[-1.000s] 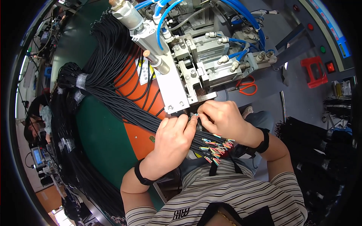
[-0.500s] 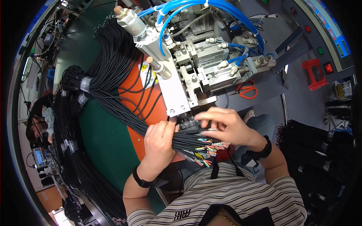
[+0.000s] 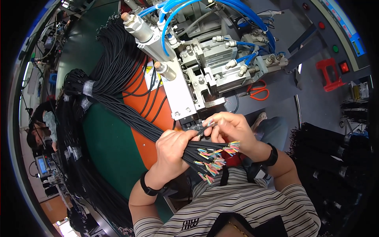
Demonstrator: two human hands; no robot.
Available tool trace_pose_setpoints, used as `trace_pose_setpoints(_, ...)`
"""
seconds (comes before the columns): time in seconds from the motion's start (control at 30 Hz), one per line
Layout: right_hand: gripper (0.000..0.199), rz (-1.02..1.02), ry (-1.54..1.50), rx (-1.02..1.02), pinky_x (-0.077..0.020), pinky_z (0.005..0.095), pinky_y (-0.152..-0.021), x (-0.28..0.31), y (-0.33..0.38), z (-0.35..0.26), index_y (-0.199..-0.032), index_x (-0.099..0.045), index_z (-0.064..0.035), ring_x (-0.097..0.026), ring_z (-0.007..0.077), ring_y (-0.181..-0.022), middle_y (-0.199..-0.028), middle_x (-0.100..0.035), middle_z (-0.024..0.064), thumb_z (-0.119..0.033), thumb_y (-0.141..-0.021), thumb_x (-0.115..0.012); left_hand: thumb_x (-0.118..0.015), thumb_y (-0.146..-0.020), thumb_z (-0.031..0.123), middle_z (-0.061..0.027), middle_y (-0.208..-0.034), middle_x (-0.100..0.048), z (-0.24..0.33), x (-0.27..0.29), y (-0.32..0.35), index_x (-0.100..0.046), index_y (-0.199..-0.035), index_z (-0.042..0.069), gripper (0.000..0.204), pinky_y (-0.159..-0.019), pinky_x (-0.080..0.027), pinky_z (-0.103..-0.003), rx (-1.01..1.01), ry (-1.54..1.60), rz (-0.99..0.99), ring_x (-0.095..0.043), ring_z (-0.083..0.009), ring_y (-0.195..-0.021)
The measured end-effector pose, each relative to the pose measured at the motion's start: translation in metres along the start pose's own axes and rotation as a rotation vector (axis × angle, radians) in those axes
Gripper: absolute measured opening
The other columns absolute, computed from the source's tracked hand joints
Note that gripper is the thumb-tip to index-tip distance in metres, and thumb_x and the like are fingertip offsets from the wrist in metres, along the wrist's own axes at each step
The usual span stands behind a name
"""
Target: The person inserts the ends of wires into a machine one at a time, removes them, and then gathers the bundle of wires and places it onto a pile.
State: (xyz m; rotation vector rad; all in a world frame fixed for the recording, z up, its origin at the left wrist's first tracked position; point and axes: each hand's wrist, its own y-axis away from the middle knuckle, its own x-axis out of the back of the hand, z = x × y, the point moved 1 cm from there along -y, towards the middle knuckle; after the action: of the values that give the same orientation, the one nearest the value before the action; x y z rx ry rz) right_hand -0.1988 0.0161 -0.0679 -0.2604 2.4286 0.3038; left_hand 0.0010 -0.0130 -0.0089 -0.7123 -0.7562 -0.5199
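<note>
My left hand [image 3: 170, 149] is closed round a thick bundle of black cables [image 3: 193, 152]. Their stripped ends show coloured inner wires [image 3: 213, 164] fanning out toward my body. At the front of the machine, my right hand [image 3: 233, 132] pinches the end of a single black cable between thumb and fingers. That cable end [image 3: 209, 125] lies just beside the black fixture [image 3: 192, 124] under the metal machine [image 3: 179, 96]. My left thumb reaches close to the same cable. The bundle runs back left over the orange board [image 3: 139, 144].
Tied bundles of black cable [image 3: 114, 67] lie on the green table [image 3: 104, 144]. Red-handled scissors [image 3: 258, 91] rest right of the machine. Blue air hoses [image 3: 221, 4] arch above it. More cables [image 3: 327, 158] hang at the right. A person [image 3: 39, 126] sits at the far left.
My right hand has gone from loosely spread fingers to pinching one cable end beside the fixture. My left hand has moved slightly right with the bundle, whose wire ends have swung lower.
</note>
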Motion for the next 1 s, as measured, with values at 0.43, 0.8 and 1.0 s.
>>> trace_pose_setpoints(0.43, 0.024, 0.086, 0.874, 0.677, -0.0501, 0.0226, -0.061, -0.022, 0.0, 0.011, -0.118, -0.065, 0.0013, -0.065, 0.0102, -0.074, -0.102, -0.065, 0.0073, -0.011, -0.098, -0.064, -0.075, -0.069, 0.005, -0.0056, -0.075, -0.066, 0.008, -0.006, 0.0, -0.063, -0.099, 0.002, 0.032, -0.062, -0.044, -0.035, -0.018, -0.091, 0.036, -0.063, -0.0261, -0.064)
trace_pose_setpoints(0.8, 0.018, -0.117, 0.26, 0.12, -0.054, 0.0248, -0.068, 0.002, -0.005, -0.013, -0.111, -0.068, 0.0069, -0.068, 0.0138, -0.078, -0.104, -0.066, 0.0116, 0.0, -0.097, -0.06, -0.076, -0.068, 0.006, -0.0061, -0.069, -0.061, 0.004, -0.005, -0.002, -0.062, -0.093, 0.003, 0.028, -0.059, -0.041, -0.035, -0.039, -0.062, 0.044, -0.06, -0.0244, -0.06)
trace_pose_setpoints(1.0, 0.014, -0.143, 0.382, 0.057, -0.0518, 0.0207, -0.061, -0.002, -0.005, -0.024, -0.106, -0.069, 0.0062, -0.068, 0.0093, -0.073, -0.098, -0.068, 0.0085, -0.003, -0.096, -0.064, -0.075, -0.068, 0.007, -0.0058, -0.069, -0.06, 0.003, -0.007, -0.004, -0.062, -0.092, 0.003, 0.028, -0.059, -0.041, -0.035, -0.043, -0.041, 0.029, -0.06, -0.0241, -0.061)
